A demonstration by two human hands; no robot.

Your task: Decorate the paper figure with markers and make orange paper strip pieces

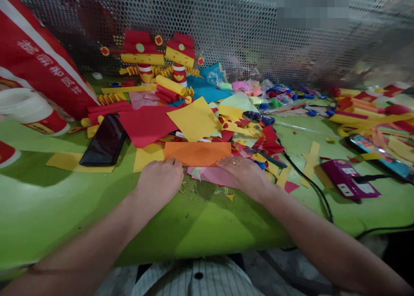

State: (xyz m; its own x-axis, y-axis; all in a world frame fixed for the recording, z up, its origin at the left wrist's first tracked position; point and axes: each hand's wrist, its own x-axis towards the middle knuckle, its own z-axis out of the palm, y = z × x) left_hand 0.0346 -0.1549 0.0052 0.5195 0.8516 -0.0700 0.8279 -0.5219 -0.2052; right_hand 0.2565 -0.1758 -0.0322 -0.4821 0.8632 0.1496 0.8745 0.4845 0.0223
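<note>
The orange paper (198, 151) is lying flat in front of the person, spanning the gap between the left hand (162, 177) and the right hand (247, 175). Each hand is closing its fingers on a near corner, though the thumbs are staying hidden. The step in hand appears to be lining up or creasing this paper; the next move seems to be calling for an even hold on both corners and firm pressure along the near edge. Pink paper (210, 175) is showing below the orange piece, between the hands. Yellow paper (149, 154) is sitting just beyond the left hand, and scraps (274, 138) are crowding beyond the right. Farther out to the left of the left hand, a phone (103, 143) is resting on the bench (200, 227). Well beyond it, a cup (48, 119) is standing open, its contents not showing, and a red bag (42, 54) is leaning behind, hiding whatever it is holding. Straight beyond the left hand, two paper figures (142, 57) are standing with cups for bodies. Beyond the right hand, clear bags (283, 92) are apparently holding small coloured pieces, too jumbled to tell apart.
</note>
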